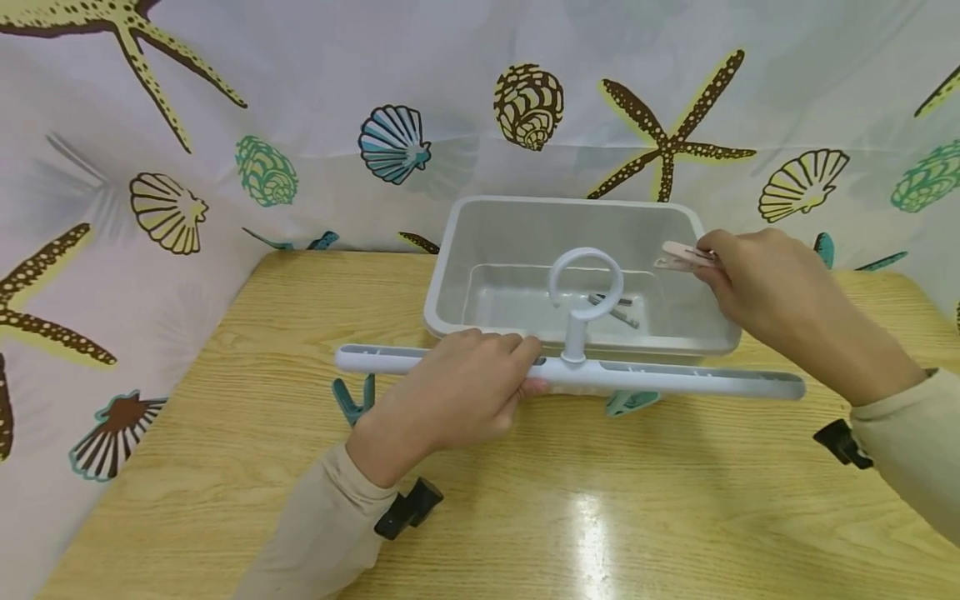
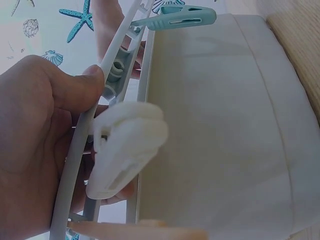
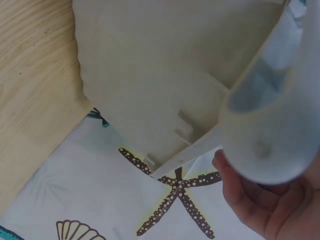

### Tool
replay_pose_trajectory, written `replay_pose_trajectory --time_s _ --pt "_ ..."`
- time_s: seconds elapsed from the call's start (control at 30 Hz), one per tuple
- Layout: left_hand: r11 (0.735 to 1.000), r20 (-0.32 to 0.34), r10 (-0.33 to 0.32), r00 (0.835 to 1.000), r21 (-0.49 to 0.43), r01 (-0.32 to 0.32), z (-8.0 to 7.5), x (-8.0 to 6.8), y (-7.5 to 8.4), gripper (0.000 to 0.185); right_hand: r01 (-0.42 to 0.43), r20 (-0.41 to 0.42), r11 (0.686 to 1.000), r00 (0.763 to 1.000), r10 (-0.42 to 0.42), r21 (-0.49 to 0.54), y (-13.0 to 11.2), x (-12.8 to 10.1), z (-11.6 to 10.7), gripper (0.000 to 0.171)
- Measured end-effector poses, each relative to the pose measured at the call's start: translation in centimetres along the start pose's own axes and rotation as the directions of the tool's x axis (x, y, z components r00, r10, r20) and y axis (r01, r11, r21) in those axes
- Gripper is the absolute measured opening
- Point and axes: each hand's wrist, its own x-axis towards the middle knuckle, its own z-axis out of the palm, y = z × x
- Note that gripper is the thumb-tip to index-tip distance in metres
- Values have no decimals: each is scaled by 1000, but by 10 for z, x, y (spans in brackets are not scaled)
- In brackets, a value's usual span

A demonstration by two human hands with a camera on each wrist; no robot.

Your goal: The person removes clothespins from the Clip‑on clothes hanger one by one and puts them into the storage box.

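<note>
A white hanger bar (image 1: pixel 675 379) with a ring hook (image 1: pixel 586 279) stands across the front of a pale grey tub (image 1: pixel 450 275) on the wooden table. My left hand (image 1: pixel 525 368) grips the bar left of the ring; in the left wrist view my left hand (image 2: pixel 40 130) is curled round the bar (image 2: pixel 80 145), with a white clip (image 2: pixel 127 150) and a teal clip (image 2: pixel 175 20) hanging from it. My right hand (image 1: pixel 714 260) pinches a pink clothespin (image 1: pixel 682 255) above the tub's right side. A grey clothespin (image 1: pixel 617 310) lies inside the tub.
Teal clips (image 1: pixel 352 400) (image 1: pixel 630 402) hang under the bar near the table (image 1: pixel 225 467). A curtain (image 1: pixel 300 100) printed with shells and starfish closes off the back and left. The right wrist view shows the tub's outer wall (image 3: pixel 150 75) and a blurred white shape.
</note>
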Motion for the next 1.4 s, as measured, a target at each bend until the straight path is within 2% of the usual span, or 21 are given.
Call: replay_pose_trajectory --time_s 0.23,0.5,1.17,1.4 --pt "1000 1 9 1000 8 -9 0 2 2 25 -58 37 998 998 59 -10 5 6 5 26" --pt "1000 -1 28 1000 9 -28 0 5 3 24 -62 36 998 997 63 -31 15 11 11 23" --pt "1000 24 0 1000 -24 1 0 6 4 26 -95 19 994 995 96 -55 24 19 17 19" --pt "1000 20 -11 1000 -20 11 0 4 5 24 -77 14 995 997 78 -58 22 23 19 18"
